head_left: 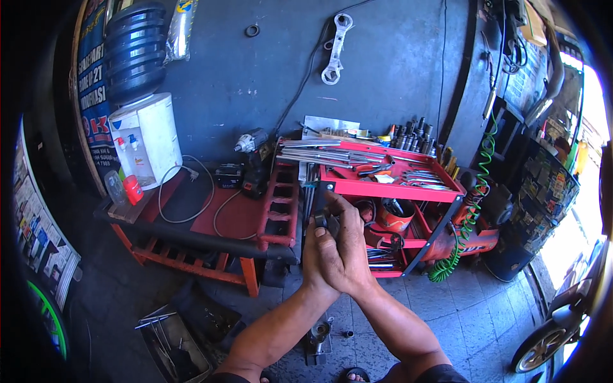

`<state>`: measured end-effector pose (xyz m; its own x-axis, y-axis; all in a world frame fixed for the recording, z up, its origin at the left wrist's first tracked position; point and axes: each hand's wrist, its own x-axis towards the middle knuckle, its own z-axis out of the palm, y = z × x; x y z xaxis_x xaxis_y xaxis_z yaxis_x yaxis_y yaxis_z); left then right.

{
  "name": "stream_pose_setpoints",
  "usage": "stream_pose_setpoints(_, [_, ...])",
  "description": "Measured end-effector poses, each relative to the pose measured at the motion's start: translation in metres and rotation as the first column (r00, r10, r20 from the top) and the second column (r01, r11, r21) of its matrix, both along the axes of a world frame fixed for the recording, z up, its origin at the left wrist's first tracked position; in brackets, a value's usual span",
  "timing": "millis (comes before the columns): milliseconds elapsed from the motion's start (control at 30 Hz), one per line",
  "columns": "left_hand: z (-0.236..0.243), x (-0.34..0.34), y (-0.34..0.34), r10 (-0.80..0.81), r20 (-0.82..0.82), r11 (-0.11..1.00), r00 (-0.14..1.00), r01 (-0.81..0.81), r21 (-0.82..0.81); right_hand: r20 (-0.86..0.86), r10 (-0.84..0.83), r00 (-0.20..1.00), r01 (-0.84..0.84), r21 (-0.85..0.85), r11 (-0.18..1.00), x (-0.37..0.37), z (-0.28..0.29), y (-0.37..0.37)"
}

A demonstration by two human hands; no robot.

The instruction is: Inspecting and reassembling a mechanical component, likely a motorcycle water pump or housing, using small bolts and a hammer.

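My two hands are raised together in front of the red tool cart (396, 188). Fingers curled, my left hand (313, 258) grips a small dark, rounded metal part (327, 221). My right hand (350, 246) presses against the left one, its fingers wrapped around the same part. Most of the part is hidden by the fingers, so its exact kind cannot be made out. Below my forearms, a metal assembly (319, 333) is on the tiled floor, with a small dark ring-like piece (348, 334) beside it.
Wrenches (424, 179) and sockets (415, 137) crowd the cart's top. Left of it, a low bench (223, 220) carries an impact wrench (254, 156) and a water dispenser (150, 137). A green coiled hose (469, 236) hangs at right. A tray of tools (169, 345) lies lower left.
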<state>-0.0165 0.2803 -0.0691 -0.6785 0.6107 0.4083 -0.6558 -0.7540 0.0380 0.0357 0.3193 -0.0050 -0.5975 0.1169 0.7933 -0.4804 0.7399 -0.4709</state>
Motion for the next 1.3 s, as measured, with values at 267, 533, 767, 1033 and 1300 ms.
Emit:
stream_pose_setpoints(267, [0.009, 0.015, -0.02, 0.402, -0.54, 0.589, 0.739, -0.661, -0.465, -0.134, 0.298, 0.945, -0.327, -0.384, 0.864, 0.001, -0.004, -0.009])
stream_pose_setpoints(533, [0.039, 0.022, -0.033, 0.661, -0.284, 0.586, 0.695, -0.714, -0.384, -0.423, 0.656, 0.625, -0.671, -0.72, 0.174, 0.005, 0.015, -0.002])
stream_pose_setpoints(767, [0.059, 0.022, -0.055, 0.649, -0.314, 0.627, 0.693, -0.721, -0.295, -0.502, 0.751, 0.43, -0.667, -0.737, -0.111, 0.009, 0.022, 0.005])
stream_pose_setpoints(1033, [0.069, 0.026, -0.062, 0.708, -0.439, 0.557, 0.553, -0.82, -0.134, -0.533, 0.803, 0.267, -0.691, -0.687, -0.226, 0.007, 0.017, 0.01])
stream_pose_setpoints(1300, [0.064, 0.018, -0.084, 0.483, -0.6, 0.681, 0.638, -0.704, -0.2, -0.094, 0.61, 0.787, -0.586, -0.426, 0.689, 0.016, 0.012, 0.013])
